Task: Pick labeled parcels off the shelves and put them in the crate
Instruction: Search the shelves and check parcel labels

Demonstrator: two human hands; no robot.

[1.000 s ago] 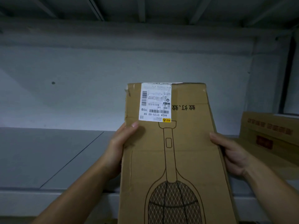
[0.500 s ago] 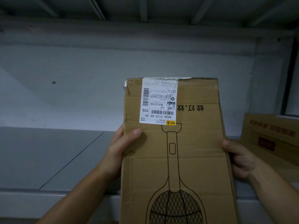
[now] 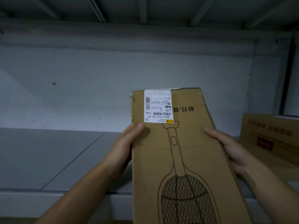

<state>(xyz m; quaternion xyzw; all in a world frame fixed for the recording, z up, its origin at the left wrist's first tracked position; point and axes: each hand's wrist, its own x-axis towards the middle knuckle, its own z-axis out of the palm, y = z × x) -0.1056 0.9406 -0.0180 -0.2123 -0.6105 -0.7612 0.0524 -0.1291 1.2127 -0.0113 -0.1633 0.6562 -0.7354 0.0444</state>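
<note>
Brown cardboard fills the head view: the parcel (image 3: 182, 159) is up in front of me, off the grey shelf (image 3: 48, 156), its lower end out of frame. My left grip (image 3: 124, 149) clasps its left edge with the thumb laid on the front face just under the white label (image 3: 158, 105). My right grip (image 3: 229, 149) wraps the right edge, fingers behind where I cannot see them. Both clasps sit on the upper half, so I judge the main risk to be the long lower part swinging or the smooth card sliding down through my palms. A knock against the shelf's front lip as I draw it back would start that. On my right another box (image 3: 271, 136) lies on the shelf close by, and a wide turn that way could catch it. The crate is not in sight, so I would be lowering the parcel blind. Its long axis runs from near my body up and away, leaning slightly left at the top. The labelled end points away from me, and the printed swatter's mesh head points towards me, with the lettering upside down.
</note>
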